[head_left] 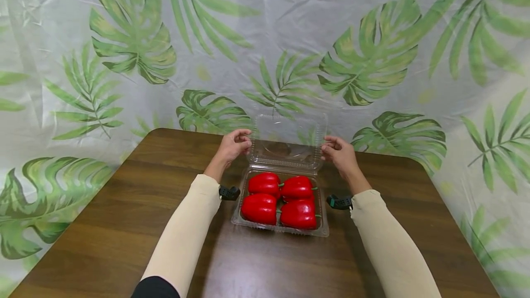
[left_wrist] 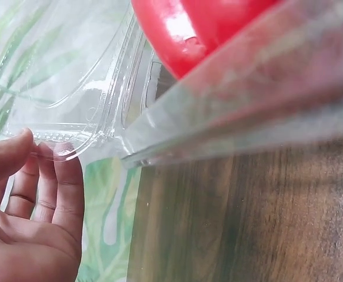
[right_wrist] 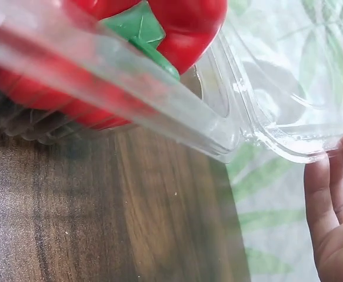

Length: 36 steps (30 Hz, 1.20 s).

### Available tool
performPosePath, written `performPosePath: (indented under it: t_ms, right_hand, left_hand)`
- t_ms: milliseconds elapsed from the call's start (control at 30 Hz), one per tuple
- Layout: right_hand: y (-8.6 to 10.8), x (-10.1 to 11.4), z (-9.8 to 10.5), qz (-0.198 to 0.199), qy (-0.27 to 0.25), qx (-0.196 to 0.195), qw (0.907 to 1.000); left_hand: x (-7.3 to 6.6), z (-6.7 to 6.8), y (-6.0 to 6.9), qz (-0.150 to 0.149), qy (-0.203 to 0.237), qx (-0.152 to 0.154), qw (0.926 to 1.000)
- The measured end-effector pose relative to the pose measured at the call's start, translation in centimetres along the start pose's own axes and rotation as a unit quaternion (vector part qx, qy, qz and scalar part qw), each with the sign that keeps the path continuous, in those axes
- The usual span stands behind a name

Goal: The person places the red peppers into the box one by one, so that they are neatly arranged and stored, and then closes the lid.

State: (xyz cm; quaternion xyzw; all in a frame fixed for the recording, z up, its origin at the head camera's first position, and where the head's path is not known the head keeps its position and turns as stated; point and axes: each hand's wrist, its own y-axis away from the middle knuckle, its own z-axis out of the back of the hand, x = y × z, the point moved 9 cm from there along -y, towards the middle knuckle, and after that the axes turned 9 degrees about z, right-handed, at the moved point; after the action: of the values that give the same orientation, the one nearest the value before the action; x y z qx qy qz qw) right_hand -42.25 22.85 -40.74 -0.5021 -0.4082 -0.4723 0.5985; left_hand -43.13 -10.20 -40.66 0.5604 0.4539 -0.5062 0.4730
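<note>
A clear plastic clamshell container (head_left: 238,219) stands on the table with its hinged lid (head_left: 285,134) raised at the far side. Several glossy red bell peppers (head_left: 258,209) with green stems lie in its base. My left hand (head_left: 233,147) pinches the left edge of the lid; in the left wrist view the thumb and fingers of that hand (left_wrist: 39,214) meet at the rim. On the opposite edge, my right hand (head_left: 340,154) holds the lid between thumb and fingers, and the right wrist view shows this hand (right_wrist: 336,226) partly cut off by the frame.
The brown wooden table (head_left: 124,224) has rounded far corners. Behind it hangs a pale cloth (head_left: 290,26) printed with green leaves, close to the raised lid. A dark wrist device (head_left: 229,192) sits on the left wrist, and another (head_left: 339,202) on the right.
</note>
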Motion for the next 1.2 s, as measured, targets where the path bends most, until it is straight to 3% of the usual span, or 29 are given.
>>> performPosePath:
  t_ms: [133, 433, 933, 1067, 1200]
  right_hand:
    - [0.0, 0.0, 0.2, -0.003, -0.002, -0.001, 1.0]
    - [0.2, -0.2, 0.4, -0.012, 0.006, -0.005, 0.9999]
    - [0.5, 1.5, 0.4, 0.011, 0.036, -0.017, 0.9991]
    - [0.9, 2.2, 0.3, 0.032, 0.035, -0.012, 0.9988]
    - [1.5, 3.0, 0.3, 0.058, 0.034, -0.01, 0.9977]
  left_hand:
    - [0.0, -0.2, -0.1, 0.006, -0.003, -0.004, 1.0]
    - [0.7, -0.1, -0.6, 0.047, -0.008, -0.015, 0.9987]
    - [-0.8, 0.0, 0.1, 0.05, -0.033, -0.036, 0.9975]
    - [-1.2, 0.0, 0.6, 0.062, -0.062, -0.023, 0.9959]
    - [-1.7, 0.0, 1.0, 0.094, -0.085, -0.001, 0.992]
